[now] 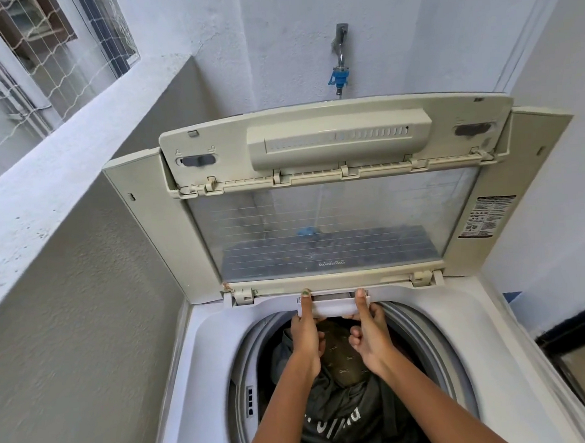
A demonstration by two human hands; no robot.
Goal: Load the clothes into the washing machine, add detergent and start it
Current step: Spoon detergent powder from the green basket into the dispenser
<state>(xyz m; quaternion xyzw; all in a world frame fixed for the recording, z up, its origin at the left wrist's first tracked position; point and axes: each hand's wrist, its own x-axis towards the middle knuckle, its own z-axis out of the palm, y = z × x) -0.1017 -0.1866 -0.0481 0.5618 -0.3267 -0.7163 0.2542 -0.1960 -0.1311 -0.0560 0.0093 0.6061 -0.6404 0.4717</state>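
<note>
Both my hands are on the small white plastic detergent drawer [333,305] at the back rim of the white top-load washing machine [476,330]. Left hand [305,335] and right hand [370,332] pinch it, thumbs on top, fingers curled underneath. Dark grey clothes [345,411] sit in the drum, beige lid [316,186] up.

The lid [331,219] glass bears mirrored, inverted lettering that seems to read "DIAMOND"; the sticker [486,216] print is illegible.

One washing machine [495,363], one raised lid [332,226], two hands [305,335], one wall tap [340,54]
</note>
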